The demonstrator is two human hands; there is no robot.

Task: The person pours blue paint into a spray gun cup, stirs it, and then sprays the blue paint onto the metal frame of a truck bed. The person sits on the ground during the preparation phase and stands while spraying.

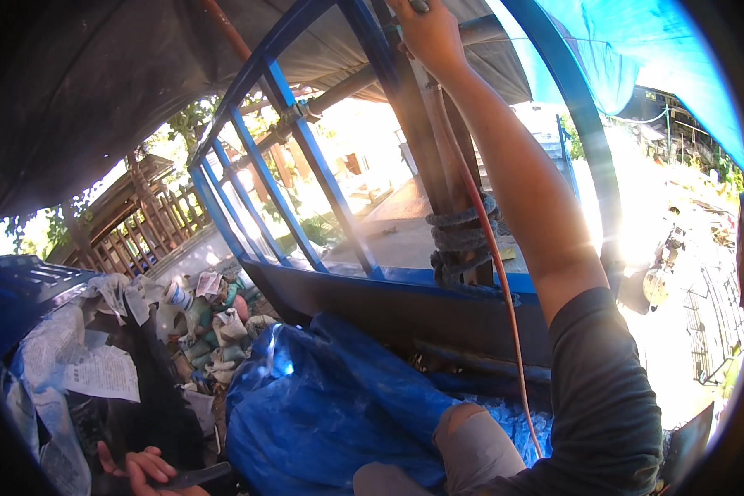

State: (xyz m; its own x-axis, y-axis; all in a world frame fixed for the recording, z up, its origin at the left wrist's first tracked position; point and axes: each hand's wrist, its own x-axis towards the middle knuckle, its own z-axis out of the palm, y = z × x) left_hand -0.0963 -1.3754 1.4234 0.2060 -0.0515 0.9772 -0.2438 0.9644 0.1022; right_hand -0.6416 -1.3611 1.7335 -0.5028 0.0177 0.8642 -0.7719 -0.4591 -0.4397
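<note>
My right hand [431, 35] is raised high at the top edge, its fingers closed round something dark that the picture's edge mostly cuts off. A reddish hose [489, 240] hangs from close below this hand down past my knee. Beside the hand and forearm stands a large blue metal frame [326, 186] with slanted bars and a dark lower panel. At the lower left, my left hand [153, 473] has curled fingers and is partly cut off. A dark, elongated thing [202, 477] sticks out from it; its kind is unclear.
A crumpled blue tarp [331, 405] lies below the frame. Filled bags and litter [223, 318] are heaped to its left, beside printed paper sheets [103, 372]. Grey rope [461, 236] wraps a post behind the frame. A brown pole [347, 87] crosses behind the bars.
</note>
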